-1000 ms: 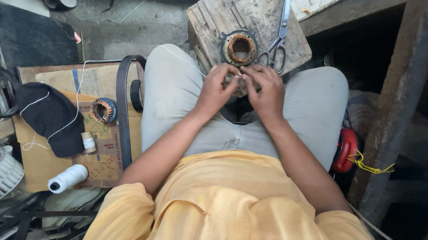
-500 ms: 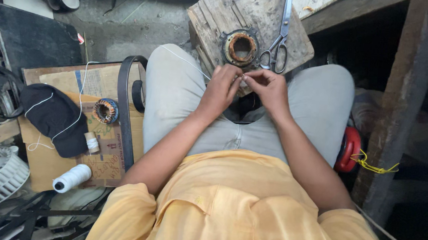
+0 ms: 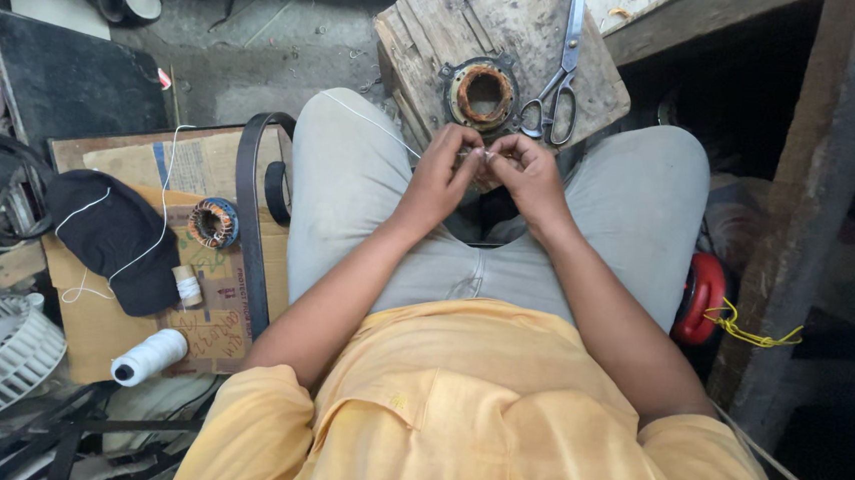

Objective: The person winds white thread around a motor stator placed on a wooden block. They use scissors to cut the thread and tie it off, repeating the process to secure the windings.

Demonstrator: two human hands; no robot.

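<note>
Both hands, L [image 3: 444, 171] & R [image 3: 525, 169], pinch white thread [image 3: 375, 124]; runs up-left over L knee.

Soft daylight from above, evenly lit lap and wooden block [image 3: 502, 35], deep shadow at right, wide-angle bending at edges, sharp focus, no glare

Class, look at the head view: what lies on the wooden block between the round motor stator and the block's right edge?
A pair of scissors lies there, handles toward the person, right of the stator on the wooden block, as the head view shows.
</note>
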